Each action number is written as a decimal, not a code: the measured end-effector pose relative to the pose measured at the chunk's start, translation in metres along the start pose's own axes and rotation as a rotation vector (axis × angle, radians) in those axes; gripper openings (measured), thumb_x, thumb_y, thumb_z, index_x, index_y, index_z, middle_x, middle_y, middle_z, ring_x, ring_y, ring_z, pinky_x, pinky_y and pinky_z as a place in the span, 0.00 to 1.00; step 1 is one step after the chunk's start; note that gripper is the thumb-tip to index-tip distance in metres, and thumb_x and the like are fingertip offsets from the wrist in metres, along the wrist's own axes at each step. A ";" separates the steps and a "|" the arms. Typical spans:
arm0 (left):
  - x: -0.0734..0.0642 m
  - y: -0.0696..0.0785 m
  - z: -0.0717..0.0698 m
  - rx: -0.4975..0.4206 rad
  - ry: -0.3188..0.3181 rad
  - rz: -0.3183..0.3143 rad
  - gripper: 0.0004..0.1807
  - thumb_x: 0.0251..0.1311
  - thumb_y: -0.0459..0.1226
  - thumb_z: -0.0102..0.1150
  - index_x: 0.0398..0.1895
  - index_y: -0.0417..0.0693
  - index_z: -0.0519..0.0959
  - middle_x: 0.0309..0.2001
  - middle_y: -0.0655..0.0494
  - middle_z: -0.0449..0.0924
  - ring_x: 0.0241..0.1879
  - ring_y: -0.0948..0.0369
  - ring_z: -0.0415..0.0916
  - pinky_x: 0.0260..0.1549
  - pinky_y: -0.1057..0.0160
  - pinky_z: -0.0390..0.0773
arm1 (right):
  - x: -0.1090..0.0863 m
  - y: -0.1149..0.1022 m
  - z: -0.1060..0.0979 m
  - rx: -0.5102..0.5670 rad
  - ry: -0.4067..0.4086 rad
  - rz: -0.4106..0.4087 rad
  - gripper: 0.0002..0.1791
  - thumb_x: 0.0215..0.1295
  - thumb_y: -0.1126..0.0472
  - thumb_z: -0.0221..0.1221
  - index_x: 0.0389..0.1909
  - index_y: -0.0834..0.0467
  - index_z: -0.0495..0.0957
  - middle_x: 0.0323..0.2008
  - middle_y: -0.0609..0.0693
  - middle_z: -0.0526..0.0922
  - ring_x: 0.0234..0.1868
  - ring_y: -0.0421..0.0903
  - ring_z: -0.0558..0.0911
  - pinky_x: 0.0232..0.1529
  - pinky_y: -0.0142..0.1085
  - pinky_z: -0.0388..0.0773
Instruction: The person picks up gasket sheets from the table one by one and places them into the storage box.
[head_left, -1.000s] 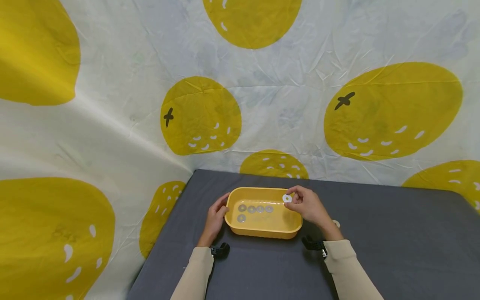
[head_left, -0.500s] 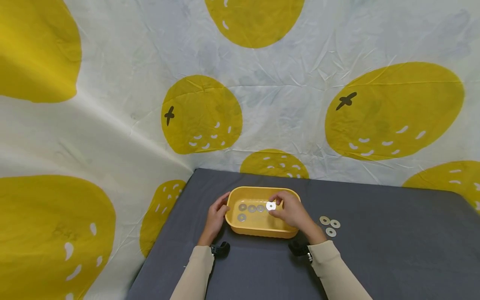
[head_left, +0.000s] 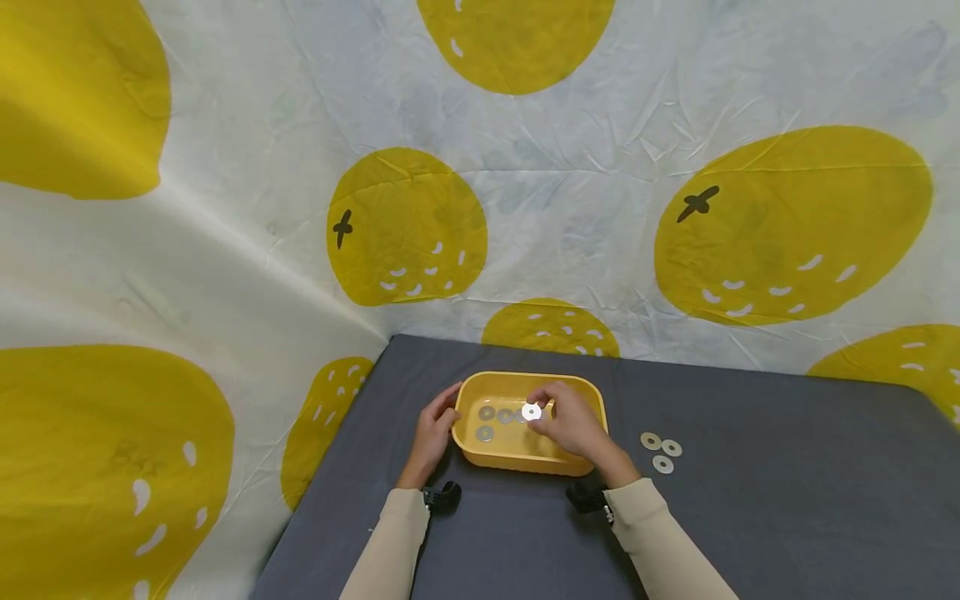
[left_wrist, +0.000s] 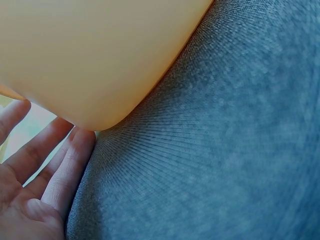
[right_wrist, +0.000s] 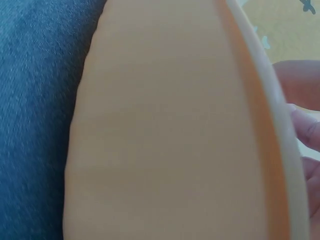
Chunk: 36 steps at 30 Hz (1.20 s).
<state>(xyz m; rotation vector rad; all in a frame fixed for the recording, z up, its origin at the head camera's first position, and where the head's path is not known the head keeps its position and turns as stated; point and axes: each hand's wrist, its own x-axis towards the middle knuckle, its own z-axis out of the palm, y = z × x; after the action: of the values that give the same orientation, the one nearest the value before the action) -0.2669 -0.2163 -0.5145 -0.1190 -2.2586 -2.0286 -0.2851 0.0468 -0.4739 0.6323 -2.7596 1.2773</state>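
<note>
In the head view, my left hand (head_left: 433,429) holds the left end of a yellow plastic basin (head_left: 517,460), thumb at the rim. The left wrist view shows its fingers (left_wrist: 66,172) reaching the basin's outer wall. My right hand (head_left: 572,421) pinches a shiny metal washer (head_left: 532,412) between thumb and forefinger, inside the basin and above its floor. Below lie several washers: a row with one washer (head_left: 506,416) in it, partly covered at its right end, and a single washer (head_left: 485,433) in front. The right wrist view mostly shows the basin's outer wall (right_wrist: 165,125), hiding the held washer.
Three more washers lie close together on the dark grey cloth (head_left: 750,492) right of the basin, among them a washer (head_left: 663,464) at the front. A white curtain (head_left: 562,217) printed with yellow fruit hangs behind and to the left.
My right hand has carried its washer leftward and down, from the basin's right end to the row's right end. The three washers on the cloth have come into full view. My left hand stays put.
</note>
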 end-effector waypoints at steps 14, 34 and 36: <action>0.001 0.003 0.003 0.024 0.006 -0.014 0.29 0.70 0.29 0.49 0.75 0.47 0.69 0.65 0.38 0.77 0.62 0.41 0.77 0.57 0.44 0.78 | 0.009 -0.005 0.023 -0.001 -0.073 0.029 0.13 0.56 0.65 0.73 0.41 0.52 0.83 0.37 0.47 0.77 0.35 0.46 0.73 0.40 0.40 0.71; 0.001 0.003 0.003 0.031 0.017 -0.013 0.29 0.70 0.28 0.49 0.74 0.48 0.71 0.63 0.39 0.79 0.59 0.43 0.78 0.51 0.55 0.79 | 0.024 -0.005 0.038 -0.003 -0.172 0.032 0.11 0.56 0.62 0.75 0.39 0.53 0.84 0.34 0.49 0.78 0.34 0.43 0.73 0.40 0.39 0.71; 0.002 0.004 0.003 0.033 0.016 -0.013 0.29 0.70 0.28 0.49 0.74 0.48 0.71 0.63 0.38 0.79 0.60 0.42 0.78 0.51 0.55 0.79 | 0.025 -0.005 0.038 0.001 -0.178 0.035 0.11 0.56 0.62 0.75 0.39 0.53 0.84 0.34 0.49 0.78 0.34 0.44 0.73 0.40 0.39 0.71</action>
<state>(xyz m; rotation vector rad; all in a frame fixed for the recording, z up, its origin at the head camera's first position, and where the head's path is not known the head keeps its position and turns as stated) -0.2681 -0.2131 -0.5110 -0.0854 -2.2878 -1.9897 -0.3013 0.0076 -0.4906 0.7348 -2.9240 1.2883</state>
